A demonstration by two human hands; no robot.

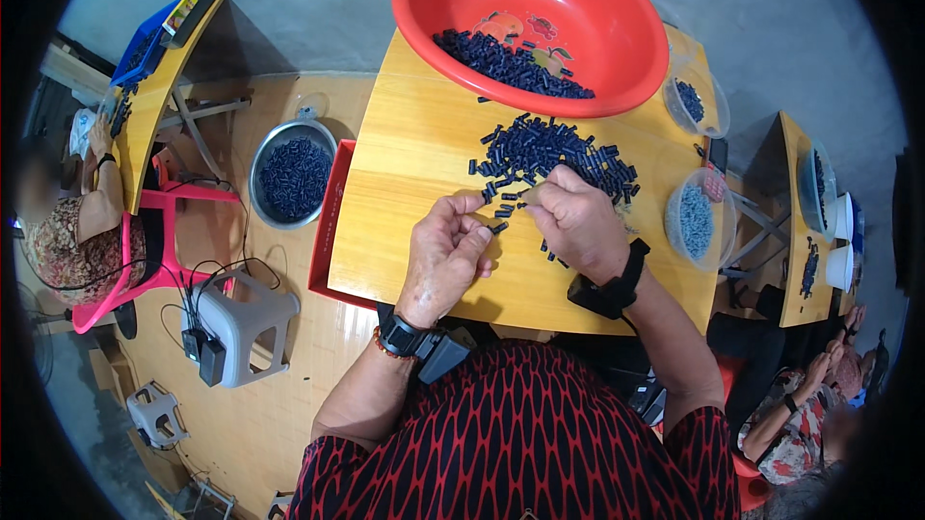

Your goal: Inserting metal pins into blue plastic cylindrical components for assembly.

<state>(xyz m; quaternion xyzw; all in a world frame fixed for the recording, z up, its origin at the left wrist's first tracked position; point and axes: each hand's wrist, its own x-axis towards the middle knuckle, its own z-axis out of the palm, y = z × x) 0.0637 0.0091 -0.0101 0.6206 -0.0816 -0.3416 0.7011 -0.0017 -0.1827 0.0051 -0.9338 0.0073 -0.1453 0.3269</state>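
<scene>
A loose heap of short dark-blue cylindrical pieces lies on the yellow wooden table in front of me. At the heap's near left edge, my left hand has its thumb and fingers drawn together, with a dark cylindrical piece at the thumb tip. Close beside it on the right, my right hand is curled closed over the near side of the heap. Its fingertips point toward my left hand, and what they pinch is hidden. A few single pieces lie between the two hands.
A large red basin holding more dark pieces stands at the table's far side. Clear tubs, one with light-blue pieces, line the right edge. A metal bowl of dark pieces and a grey stool stand left. Other people sit at side tables.
</scene>
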